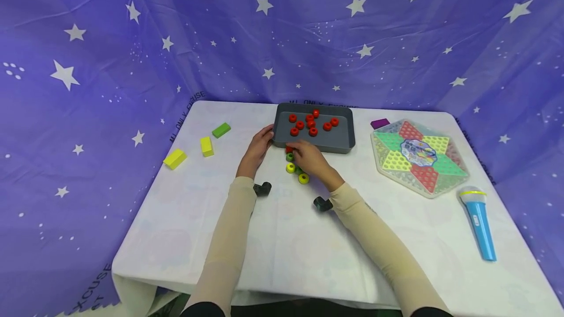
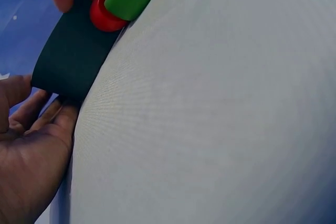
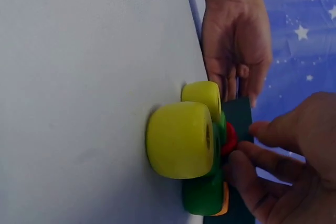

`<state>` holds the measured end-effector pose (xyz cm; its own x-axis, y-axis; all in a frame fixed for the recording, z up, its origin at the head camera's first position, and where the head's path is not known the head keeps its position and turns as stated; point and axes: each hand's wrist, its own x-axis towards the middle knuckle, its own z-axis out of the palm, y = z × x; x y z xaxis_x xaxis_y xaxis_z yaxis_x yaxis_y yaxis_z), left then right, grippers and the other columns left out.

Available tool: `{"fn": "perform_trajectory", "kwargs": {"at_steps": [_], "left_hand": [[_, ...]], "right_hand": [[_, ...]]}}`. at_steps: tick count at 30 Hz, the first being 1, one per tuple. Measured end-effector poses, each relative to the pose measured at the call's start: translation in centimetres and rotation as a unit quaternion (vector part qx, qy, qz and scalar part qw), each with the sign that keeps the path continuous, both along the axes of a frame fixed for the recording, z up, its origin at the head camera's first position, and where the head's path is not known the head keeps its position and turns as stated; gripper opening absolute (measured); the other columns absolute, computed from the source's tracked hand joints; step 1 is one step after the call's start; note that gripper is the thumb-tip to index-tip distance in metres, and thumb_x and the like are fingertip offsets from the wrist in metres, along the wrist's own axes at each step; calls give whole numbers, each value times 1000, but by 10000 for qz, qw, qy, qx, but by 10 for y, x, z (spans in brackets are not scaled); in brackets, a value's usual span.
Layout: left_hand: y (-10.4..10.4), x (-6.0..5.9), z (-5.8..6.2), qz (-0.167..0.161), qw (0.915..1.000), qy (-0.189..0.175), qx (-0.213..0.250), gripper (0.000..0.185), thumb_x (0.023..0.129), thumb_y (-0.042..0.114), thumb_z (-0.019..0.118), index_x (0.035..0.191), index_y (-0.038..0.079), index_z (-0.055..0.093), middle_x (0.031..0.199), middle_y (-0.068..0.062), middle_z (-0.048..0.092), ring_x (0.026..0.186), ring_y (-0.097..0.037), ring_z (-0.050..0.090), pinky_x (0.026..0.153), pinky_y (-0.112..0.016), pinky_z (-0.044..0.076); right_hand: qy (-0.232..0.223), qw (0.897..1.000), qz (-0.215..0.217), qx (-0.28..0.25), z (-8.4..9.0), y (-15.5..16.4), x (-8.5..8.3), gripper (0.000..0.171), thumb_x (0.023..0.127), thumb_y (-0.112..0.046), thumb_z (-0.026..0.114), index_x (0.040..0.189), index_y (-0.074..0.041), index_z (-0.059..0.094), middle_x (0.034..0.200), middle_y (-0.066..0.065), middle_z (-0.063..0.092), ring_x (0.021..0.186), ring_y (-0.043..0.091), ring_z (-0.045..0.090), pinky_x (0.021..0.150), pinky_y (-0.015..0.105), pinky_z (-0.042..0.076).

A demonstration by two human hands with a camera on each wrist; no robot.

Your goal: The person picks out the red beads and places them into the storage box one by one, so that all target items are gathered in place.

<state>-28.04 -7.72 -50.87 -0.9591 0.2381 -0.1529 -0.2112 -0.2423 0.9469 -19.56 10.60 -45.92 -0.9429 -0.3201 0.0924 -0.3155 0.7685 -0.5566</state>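
Bracing the dark grey tray (image 1: 341,147) at its nine o'clock wall, the left hand (image 1: 257,149) lies with loosely bent fingers against it, seemingly to steady it; the right hand (image 1: 310,158), just at the tray's six o'clock, pinches a red ring (image 1: 288,149) beside green and yellow rings (image 1: 291,167) on the white counter (image 1: 286,248); more red rings (image 1: 310,124) sit inside the tray.
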Motion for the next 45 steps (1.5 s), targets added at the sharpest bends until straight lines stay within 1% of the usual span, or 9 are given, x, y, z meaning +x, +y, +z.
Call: {"fn": "perform_trajectory", "kwargs": {"at_steps": [4,7,13,19,26,31,37,41,45], "left_hand": [[1,-1,1,-22,10000,-33,11,43,104,10,41,147,9,40,151,-11,39,140,-21,36,116,-32,30],[1,-2,1,-42,9999,-60,121,43,104,9,41,147,7,39,151,-12,38,140,-21,35,116,-32,28],[0,-1,1,-72,9996,-14,287,43,104,7,40,147,4,39,151,-14,37,140,-22,34,117,-33,27],[-2,-1,1,-38,9990,-23,434,42,103,6,40,146,3,40,150,-16,38,140,-23,35,116,-33,28],[-2,0,1,-123,9989,-4,445,43,103,5,40,146,2,38,152,-16,36,141,-23,34,117,-32,27],[-2,-2,3,-134,9989,31,459,44,103,4,39,147,0,37,151,-17,36,141,-25,33,117,-34,27],[-1,-2,5,-113,9995,33,307,44,104,5,40,147,1,37,151,-16,37,140,-24,35,117,-34,28],[-1,-2,5,-84,9996,-2,286,44,103,5,40,147,1,37,151,-16,37,140,-23,35,117,-34,28],[-2,-1,4,-49,9996,-21,295,44,103,5,42,147,1,38,152,-15,37,140,-22,34,116,-34,28]], "right_hand": [[67,9981,45,607,2,-5,0,39,96,-5,48,133,-10,60,114,13,58,95,25,57,87,40,51],[66,9966,33,817,3,-8,1,37,96,-7,49,131,-8,61,114,12,57,90,25,58,82,39,53],[213,9950,79,973,2,-15,1,31,97,-10,52,126,-8,64,116,11,59,93,25,62,82,40,54],[668,9932,108,946,-5,-22,-3,23,94,-17,62,114,-9,69,110,8,64,92,23,63,82,40,55],[617,9934,-56,966,-9,-28,-3,15,89,-19,69,102,-12,72,100,5,63,83,21,62,76,37,54],[530,9971,-151,529,-7,-24,-4,16,88,-18,71,102,-12,72,100,5,66,85,21,61,78,37,54],[368,9977,-121,-553,-4,-8,-6,21,88,-23,72,103,-9,72,94,1,70,85,15,64,77,33,55],[62,9914,-487,-1209,0,9,-8,23,88,-32,72,103,-15,73,93,-3,72,84,12,66,75,31,56],[-312,9774,-1058,-1806,3,27,-13,21,86,-37,73,100,-21,73,89,-3,72,81,13,66,69,30,54]]}}
